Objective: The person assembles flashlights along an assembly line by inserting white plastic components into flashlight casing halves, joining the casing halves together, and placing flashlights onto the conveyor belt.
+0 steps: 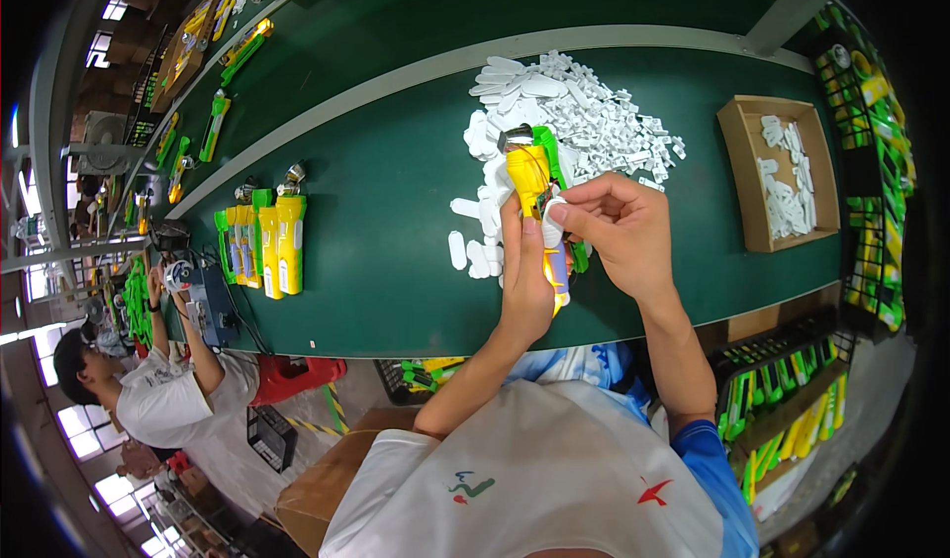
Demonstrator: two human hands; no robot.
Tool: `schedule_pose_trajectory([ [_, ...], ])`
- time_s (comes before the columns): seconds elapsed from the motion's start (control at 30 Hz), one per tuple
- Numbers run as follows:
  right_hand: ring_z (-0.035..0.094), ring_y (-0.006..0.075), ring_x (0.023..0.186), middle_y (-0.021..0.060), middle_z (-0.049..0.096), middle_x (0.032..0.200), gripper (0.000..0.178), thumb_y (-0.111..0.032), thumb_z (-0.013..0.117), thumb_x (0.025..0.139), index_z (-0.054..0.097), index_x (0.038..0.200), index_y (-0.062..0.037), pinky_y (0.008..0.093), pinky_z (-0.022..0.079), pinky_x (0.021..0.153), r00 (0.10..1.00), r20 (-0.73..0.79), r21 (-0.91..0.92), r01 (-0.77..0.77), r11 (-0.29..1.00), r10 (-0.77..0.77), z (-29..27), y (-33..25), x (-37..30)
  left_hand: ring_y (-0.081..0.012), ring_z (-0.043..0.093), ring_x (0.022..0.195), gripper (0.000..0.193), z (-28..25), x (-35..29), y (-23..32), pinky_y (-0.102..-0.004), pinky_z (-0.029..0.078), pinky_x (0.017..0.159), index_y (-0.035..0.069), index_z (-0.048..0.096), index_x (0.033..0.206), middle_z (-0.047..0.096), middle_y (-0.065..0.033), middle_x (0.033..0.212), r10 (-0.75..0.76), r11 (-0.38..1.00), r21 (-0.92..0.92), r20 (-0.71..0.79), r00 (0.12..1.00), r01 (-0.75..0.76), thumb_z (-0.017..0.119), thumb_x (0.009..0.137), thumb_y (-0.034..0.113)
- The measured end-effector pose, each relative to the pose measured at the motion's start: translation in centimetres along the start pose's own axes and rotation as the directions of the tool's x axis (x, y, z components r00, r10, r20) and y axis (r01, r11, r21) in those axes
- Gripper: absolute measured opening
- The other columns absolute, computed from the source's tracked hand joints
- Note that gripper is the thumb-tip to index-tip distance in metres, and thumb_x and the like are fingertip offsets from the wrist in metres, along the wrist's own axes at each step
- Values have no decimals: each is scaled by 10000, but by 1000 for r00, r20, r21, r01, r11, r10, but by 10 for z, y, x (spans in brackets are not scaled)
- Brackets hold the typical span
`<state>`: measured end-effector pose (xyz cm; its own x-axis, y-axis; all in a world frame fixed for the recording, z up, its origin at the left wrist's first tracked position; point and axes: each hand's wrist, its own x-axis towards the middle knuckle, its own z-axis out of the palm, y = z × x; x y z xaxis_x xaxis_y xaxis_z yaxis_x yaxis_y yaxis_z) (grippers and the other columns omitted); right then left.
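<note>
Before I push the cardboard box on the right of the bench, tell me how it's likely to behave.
The cardboard box probably won't tip easily, since it looks broad and shallow. Its thin walls may flex under a hard push. The loose white pieces inside would likely slide about, as they lie jumbled.

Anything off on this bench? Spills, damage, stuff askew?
Nothing looks clearly damaged. Slightly untidy: the heap of white parts lies loose on the green table, strays at its edges, while others sit in the cardboard box. Wires show on the yellow unit in the left hand; can't tell if that's a fault.
</note>
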<state>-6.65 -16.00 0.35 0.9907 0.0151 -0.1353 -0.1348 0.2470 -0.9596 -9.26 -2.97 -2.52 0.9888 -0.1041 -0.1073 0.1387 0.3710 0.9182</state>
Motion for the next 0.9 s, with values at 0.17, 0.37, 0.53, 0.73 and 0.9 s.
schedule_pose_trajectory([
  [0.17, 660, 88, 699, 95, 721, 835, 124, -8, 746, 860, 715, 962, 55, 222, 536, 632, 1000, 8, -20, 17, 1000, -17, -4, 1, 3, -93, 544, 856, 442, 3, 1, -6, -239, 456, 717, 67, 320, 1436, 550, -71, 1093, -51, 994, 93, -25, 998, 53, 268, 1085, 329],
  [0.37, 640, 67, 697, 68, 716, 801, 115, -8, 758, 843, 730, 943, 42, 207, 506, 617, 986, -79, -164, 133, 977, -148, 6, 13, 2, -91, 521, 918, 477, 4, 5, -20, -236, 437, 753, 61, 292, 1467, 530, -76, 1167, 87, 967, 241, -11, 996, -82, 265, 1086, 347],
  [0.53, 635, 66, 682, 62, 717, 793, 118, -14, 781, 817, 749, 924, 22, 211, 500, 605, 982, -59, -290, 155, 944, -179, 3, 14, 5, -262, 511, 1214, 465, -1, 5, -8, -352, 390, 1027, -9, 306, 1466, 489, -193, 1338, -27, 984, 174, 19, 999, 23, 305, 1078, 248],
  [0.73, 636, 71, 658, 74, 721, 769, 116, -16, 784, 821, 755, 923, 29, 209, 498, 584, 976, -110, -302, 145, 942, -186, 7, 14, 4, -237, 511, 1219, 494, -1, 7, 1, -348, 390, 1031, -10, 286, 1487, 492, -180, 1350, 72, 909, 406, 78, 994, -97, 248, 1088, 279],
  [0.9, 654, 113, 702, 89, 713, 811, 147, -41, 773, 830, 750, 959, 26, 224, 509, 633, 966, 12, -479, 231, 847, -256, 2, -2, 6, -206, 585, 1069, 503, -10, 11, -10, -325, 464, 929, 18, 288, 1482, 547, -156, 1239, 117, 945, 296, 102, 988, -142, 272, 1081, 322],
])
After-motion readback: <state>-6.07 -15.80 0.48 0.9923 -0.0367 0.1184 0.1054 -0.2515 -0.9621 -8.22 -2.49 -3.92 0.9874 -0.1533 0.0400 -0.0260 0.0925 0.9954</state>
